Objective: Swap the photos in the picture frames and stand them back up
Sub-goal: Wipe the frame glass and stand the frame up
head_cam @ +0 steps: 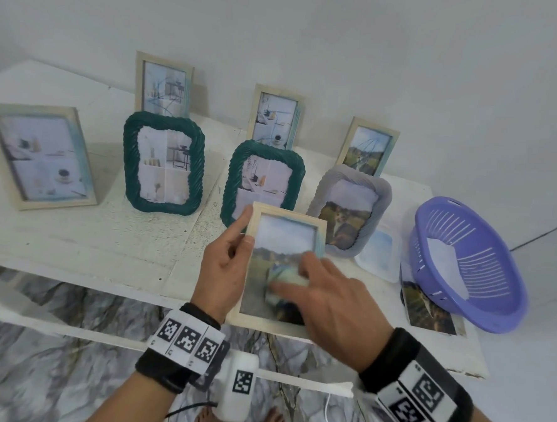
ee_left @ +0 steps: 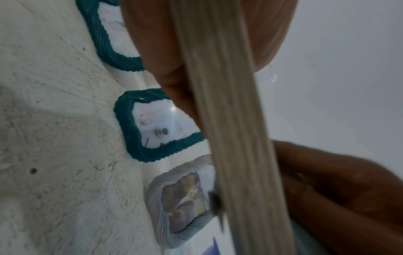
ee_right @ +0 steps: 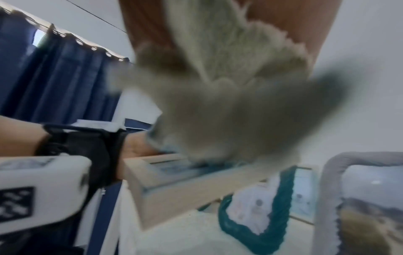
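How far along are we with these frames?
Seven frames stand upright on the table, photos inside. In hand: the left hand grips a wooden frame while the right hand presses a cloth on its glass. Left: standing it up, and a loose photo by the basket. Whether photos were swapped can't be told.

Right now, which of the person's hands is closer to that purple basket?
Right. The right hand presses a cloth on the wooden frame, just left of the purple basket. The left hand grips the frame's far edge, farther away.
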Available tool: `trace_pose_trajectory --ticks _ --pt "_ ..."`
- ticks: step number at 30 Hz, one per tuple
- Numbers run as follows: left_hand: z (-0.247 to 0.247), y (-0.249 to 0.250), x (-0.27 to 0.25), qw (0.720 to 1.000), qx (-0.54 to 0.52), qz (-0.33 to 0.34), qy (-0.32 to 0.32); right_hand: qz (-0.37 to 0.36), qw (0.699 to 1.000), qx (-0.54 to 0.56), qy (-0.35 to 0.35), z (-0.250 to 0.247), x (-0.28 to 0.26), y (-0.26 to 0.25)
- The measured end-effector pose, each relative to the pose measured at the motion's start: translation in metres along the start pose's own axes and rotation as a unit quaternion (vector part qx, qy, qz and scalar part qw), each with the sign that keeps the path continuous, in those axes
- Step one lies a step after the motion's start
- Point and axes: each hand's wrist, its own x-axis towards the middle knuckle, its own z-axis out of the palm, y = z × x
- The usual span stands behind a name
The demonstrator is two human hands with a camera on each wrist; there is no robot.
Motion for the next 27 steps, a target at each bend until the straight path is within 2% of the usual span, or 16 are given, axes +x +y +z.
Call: trace_pose_trajectory --ticks 2,3,6,8,12,13,15,17,18,20,24,25,27 --pt "0.0 0.003 0.002 1.0 -0.003 0.005 -0.007 0.059 0.998 -0.004 0.025 -0.003 0.003 0.003" --pt "-0.001 0.003 0.002 1.0 -0.005 0.011 -0.012 0.055 0.998 -0.001 0.028 -0.001 0.002 0.001" --pt "-0.002 0.005 0.0 1.0 0.0 0.017 -0.01 -0.039 0.999 0.024 -0.002 0.006 -0.008 -0.012" --pt "-0.002 0.004 -0.001 1.0 0.004 0.024 -0.008 -0.049 0.999 0.009 -0.011 0.005 -0.009 -0.009" --pt "-0.001 0.006 -0.001 1.0 -0.013 0.015 -0.021 0.091 0.994 -0.019 0.052 -0.003 0.003 0.008" --pt "-0.001 0.006 -0.001 0.999 -0.014 0.018 -0.027 0.097 0.993 -0.019 0.058 -0.003 0.003 0.007" --pt "-0.002 0.009 -0.001 0.999 -0.015 0.018 -0.029 0.032 0.999 0.017 0.039 0.0 -0.002 -0.001" --pt "-0.004 0.008 -0.001 1.0 -0.014 0.017 -0.019 -0.045 0.998 0.047 -0.01 -0.001 -0.01 -0.009" --pt "-0.005 0.01 -0.001 0.999 -0.013 0.022 -0.019 -0.061 0.997 0.039 -0.017 -0.002 -0.013 -0.007" --pt "-0.005 0.009 -0.002 0.999 -0.012 0.021 -0.022 -0.035 0.999 -0.001 0.0 -0.007 -0.011 0.0" --pt "-0.004 0.007 -0.001 0.999 -0.014 0.024 -0.022 0.072 0.994 -0.071 0.043 -0.012 -0.001 0.003" --pt "-0.004 0.008 -0.001 0.999 -0.017 0.028 -0.025 0.073 0.994 -0.064 0.053 -0.012 0.0 0.001" --pt "-0.006 0.008 0.0 0.999 -0.012 0.028 -0.027 0.019 0.999 -0.019 0.04 -0.011 -0.003 -0.003"
